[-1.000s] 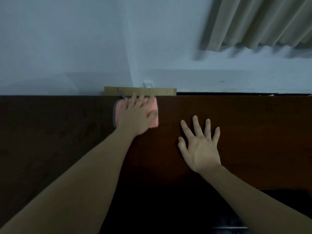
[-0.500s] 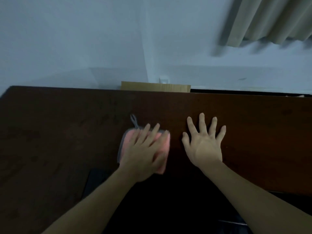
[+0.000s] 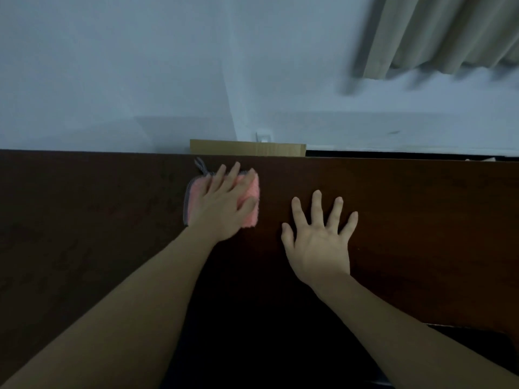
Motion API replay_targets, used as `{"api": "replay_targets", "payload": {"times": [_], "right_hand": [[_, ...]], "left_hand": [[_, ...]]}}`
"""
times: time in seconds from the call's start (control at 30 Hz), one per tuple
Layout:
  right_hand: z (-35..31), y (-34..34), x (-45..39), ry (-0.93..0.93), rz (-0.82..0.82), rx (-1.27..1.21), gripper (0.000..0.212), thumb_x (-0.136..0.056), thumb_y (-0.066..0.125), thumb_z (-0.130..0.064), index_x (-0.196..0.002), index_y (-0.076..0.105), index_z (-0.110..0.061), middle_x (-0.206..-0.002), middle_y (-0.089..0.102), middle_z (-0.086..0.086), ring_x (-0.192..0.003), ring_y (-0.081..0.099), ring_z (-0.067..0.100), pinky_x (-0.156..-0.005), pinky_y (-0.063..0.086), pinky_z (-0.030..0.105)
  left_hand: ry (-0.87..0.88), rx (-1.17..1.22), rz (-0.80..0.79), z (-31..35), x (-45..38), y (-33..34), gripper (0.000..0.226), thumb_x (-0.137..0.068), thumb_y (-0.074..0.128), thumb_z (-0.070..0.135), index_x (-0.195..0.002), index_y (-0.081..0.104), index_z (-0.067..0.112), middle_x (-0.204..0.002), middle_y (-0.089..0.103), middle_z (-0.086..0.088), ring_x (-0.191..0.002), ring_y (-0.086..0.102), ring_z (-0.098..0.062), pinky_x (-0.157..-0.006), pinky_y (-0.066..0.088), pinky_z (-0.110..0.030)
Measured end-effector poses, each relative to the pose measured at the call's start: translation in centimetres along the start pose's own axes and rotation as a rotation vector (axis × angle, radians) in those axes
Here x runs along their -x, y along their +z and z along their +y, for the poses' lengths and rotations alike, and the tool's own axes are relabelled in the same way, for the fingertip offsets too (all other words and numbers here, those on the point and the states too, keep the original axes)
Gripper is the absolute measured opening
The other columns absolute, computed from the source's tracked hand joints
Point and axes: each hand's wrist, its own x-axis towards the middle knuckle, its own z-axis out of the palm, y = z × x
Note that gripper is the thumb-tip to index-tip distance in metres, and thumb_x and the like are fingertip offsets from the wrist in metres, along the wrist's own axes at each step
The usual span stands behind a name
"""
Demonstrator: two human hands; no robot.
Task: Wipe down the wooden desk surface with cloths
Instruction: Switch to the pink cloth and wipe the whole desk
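A dark brown wooden desk [image 3: 421,209] spans the view. A folded pink cloth [image 3: 250,193] with a grey edge and a small grey hanging loop lies on it near the far edge, left of centre. My left hand [image 3: 222,203] presses flat on the cloth with straight, spread fingers and covers most of it. My right hand [image 3: 320,237] rests flat on the bare wood to the right of the cloth, fingers splayed, holding nothing.
A tan cardboard piece [image 3: 247,148] stands behind the desk's far edge against the white wall [image 3: 140,66], under a small white wall plate [image 3: 264,136]. Beige curtains [image 3: 449,32] hang at top right. The near edge of the desk drops into darkness between my arms.
My left hand slid the pink cloth toward me half a second ago and has now pushed it back out near the far edge. My right hand stayed planted on the wood.
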Motion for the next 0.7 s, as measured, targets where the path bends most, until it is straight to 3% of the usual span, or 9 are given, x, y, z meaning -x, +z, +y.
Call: {"api": "replay_targets", "payload": {"times": [0.2,0.47,0.7], "right_hand": [[0.0,-0.2,0.0,0.005,-0.019,-0.024,0.065,-0.103,0.010,-0.058,-0.162,-0.003,-0.032,-0.169,-0.012,0.009,-0.151,-0.017,0.047,-0.117,-0.005,0.071],[-0.2,-0.7,0.1,0.029,-0.054,-0.015,0.068,-0.102,0.010,-0.061,-0.162,-0.002,-0.032,-0.169,-0.012,0.009,-0.151,-0.016,0.046,-0.117,-0.003,0.071],[0.0,-0.5,0.1,0.024,-0.041,-0.021,0.067,-0.101,0.010,-0.061,-0.162,0.000,-0.033,-0.170,-0.010,0.008,-0.152,-0.016,0.046,-0.117,-0.004,0.071]], "left_hand": [[-0.005,0.032,-0.003,0.7,1.2,0.0,0.064,-0.103,0.010,0.060,-0.160,-0.007,0.038,-0.169,-0.011,0.000,-0.156,-0.011,-0.025,-0.125,-0.002,-0.048],[0.195,-0.014,-0.135,1.5,12.0,0.9,0.064,-0.102,0.009,0.063,-0.156,-0.017,0.042,-0.163,-0.026,0.007,-0.151,-0.024,-0.018,-0.123,-0.011,-0.043],[0.114,-0.010,-0.075,0.0,7.1,0.4,0.062,-0.103,0.011,0.062,-0.156,-0.016,0.045,-0.164,-0.023,0.008,-0.152,-0.020,-0.019,-0.120,-0.011,-0.043]]}}
